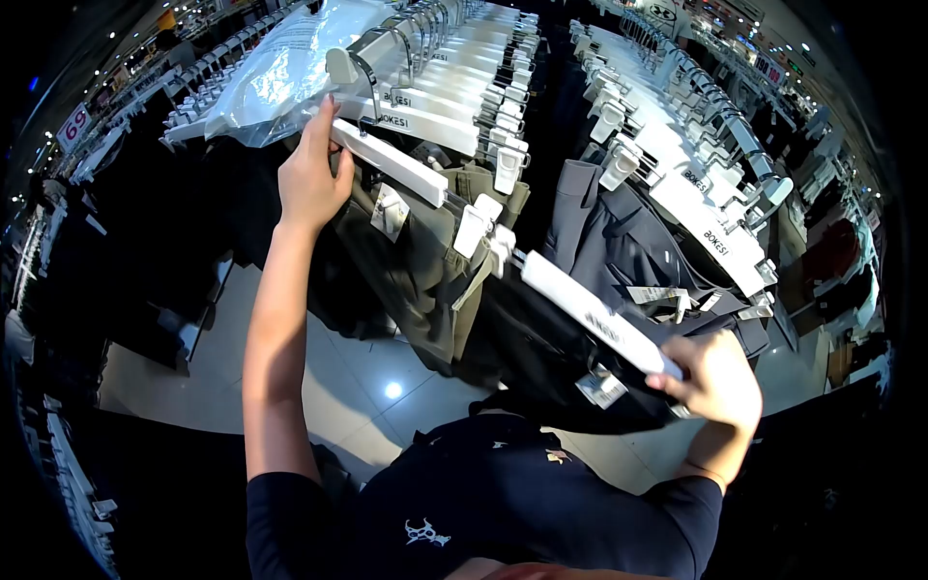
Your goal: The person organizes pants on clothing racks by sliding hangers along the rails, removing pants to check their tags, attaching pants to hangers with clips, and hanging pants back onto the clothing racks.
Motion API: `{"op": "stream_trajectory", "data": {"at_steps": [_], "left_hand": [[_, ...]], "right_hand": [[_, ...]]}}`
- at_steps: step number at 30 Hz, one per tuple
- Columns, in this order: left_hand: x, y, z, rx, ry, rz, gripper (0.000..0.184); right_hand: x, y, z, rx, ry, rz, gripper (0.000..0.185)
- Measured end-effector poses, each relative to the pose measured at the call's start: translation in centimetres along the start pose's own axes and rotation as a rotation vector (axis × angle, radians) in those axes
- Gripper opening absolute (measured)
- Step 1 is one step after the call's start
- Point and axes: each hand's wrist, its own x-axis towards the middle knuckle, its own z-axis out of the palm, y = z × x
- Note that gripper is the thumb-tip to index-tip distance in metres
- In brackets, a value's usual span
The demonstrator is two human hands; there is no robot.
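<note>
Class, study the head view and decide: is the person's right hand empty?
No, the right hand is closed on one end of a white hanger.

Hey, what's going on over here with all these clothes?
Someone stands between racks of clothes. Their right hand grips one end of a white hanger, with a dark garment below it. Their left hand is raised at the front of the left rack, beside a clear plastic bag; whether it grips anything is unclear. Olive trousers hang near it, and grey trousers hang on the right.
</note>
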Motion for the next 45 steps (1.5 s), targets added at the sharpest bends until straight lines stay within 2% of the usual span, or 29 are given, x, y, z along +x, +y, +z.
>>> {"op": "stream_trajectory", "data": {"at_steps": [1, 2, 6, 9, 11, 13, 15, 17, 19, 21, 23, 24, 25, 26, 27, 28, 29, 31, 33, 35, 37, 39, 40, 42, 43, 45], "left_hand": [[-0.1, -0.4, 0.1, -0.003, -0.004, -0.002, 0.067], [-0.2, -0.8, 0.3, -0.019, 0.016, 0.047, 0.065], [-1.2, -0.9, 1.1, -0.086, 0.107, 0.107, 0.055], [-1.8, -0.7, 1.3, -0.129, 0.222, 0.136, 0.047], [-2.1, -0.9, 1.3, 0.026, 0.252, 0.244, 0.043], [-2.8, -0.3, 1.3, -0.089, 0.328, 0.173, 0.036], [-3.5, 0.4, 0.2, -0.235, 0.273, 0.129, 0.028], [-5.5, 1.4, -2.2, -0.455, 0.048, -0.061, 0.022], [-8.2, 2.2, -4.7, -0.604, 0.135, -0.113, 0.019], [-10.6, 3.1, -7.9, -0.796, 0.241, -0.327, 0.018], [-12.5, 3.0, -11.1, -0.809, 0.285, -0.420, 0.020], [-12.8, 3.6, -12.9, -0.760, 0.236, -0.375, 0.026], [-13.2, 4.2, -14.3, -0.722, 0.142, -0.200, 0.031], [-13.8, 5.3, -15.2, -0.653, 0.017, -0.038, 0.033], [-13.1, 6.9, -16.7, -0.539, -0.198, 0.054, 0.037], [-13.0, 9.1, -18.0, -0.335, -0.365, 0.012, 0.045], [-13.6, 10.5, -18.1, -0.166, -0.389, 0.038, 0.048], [-15.3, 11.5, -19.1, -0.009, -0.504, -0.089, 0.048], [-16.7, 10.7, -20.0, 0.126, -0.496, -0.138, 0.047], [-17.1, 10.6, -21.3, 0.167, -0.522, -0.200, 0.049], [-18.1, 9.5, -20.9, 0.290, -0.364, -0.131, 0.042], [-18.9, 6.8, -20.7, 0.367, -0.298, -0.112, 0.039], [-18.6, 5.5, -20.8, 0.410, -0.290, -0.088, 0.036], [-17.3, 3.0, -21.2, 0.455, -0.240, -0.041, 0.032], [-16.8, 2.6, -21.3, 0.515, -0.225, -0.047, 0.030], [-16.0, 0.8, -22.1, 0.576, -0.181, -0.016, 0.028]], "right_hand": [[-0.7, -0.1, -0.7, -0.074, -0.067, -0.080, 0.024], [-1.5, -0.2, -1.3, -0.098, -0.200, -0.036, 0.024], [-1.8, -1.3, -2.3, 0.094, -0.282, -0.198, 0.020], [-1.6, -1.4, -1.3, 0.143, -0.308, -0.456, 0.021], [-1.0, -2.4, -2.2, 0.114, -0.360, -0.518, 0.021], [-0.8, -2.6, -2.3, 0.169, -0.326, -0.583, 0.019], [-0.1, -2.9, -1.7, 0.226, -0.252, -0.584, 0.019], [0.6, -3.6, -1.1, 0.225, -0.247, -0.580, 0.018], [1.6, -4.6, -0.6, 0.216, -0.246, -0.572, 0.018], [2.3, -5.4, 0.0, 0.316, -0.218, -0.523, 0.017], [3.4, -6.5, 0.7, 0.409, -0.191, -0.470, 0.017], [4.0, -6.7, 1.3, 0.454, -0.201, -0.459, 0.018], [4.7, -7.1, 2.0, 0.498, -0.208, -0.452, 0.020], [5.5, -7.9, 2.1, 0.495, -0.243, -0.445, 0.020], [6.0, -8.4, 2.9, 0.503, -0.200, -0.481, 0.020], [6.7, -9.2, 3.5, 0.528, -0.207, -0.507, 0.019], [7.4, -10.0, 4.0, 0.552, -0.216, -0.533, 0.019], [8.6, -11.7, 4.8, 0.516, -0.231, -0.604, 0.016], [9.9, -13.3, 6.2, 0.521, -0.211, -0.606, 0.015], [11.2, -14.9, 7.5, 0.520, -0.286, -0.621, 0.014], [12.6, -16.7, 8.6, 0.593, -0.305, -0.608, 0.015], [14.6, -18.0, 9.2, 0.587, -0.294, -0.621, 0.015], [15.3, -18.9, 8.9, 0.584, -0.363, -0.493, 0.016], [18.1, -19.1, 10.0, 0.693, -0.386, -0.494, 0.017], [19.6, -18.4, 10.4, 0.805, -0.521, -0.414, 0.029], [23.1, -16.7, 13.4, 1.131, -0.552, -0.628, 0.061]]}}
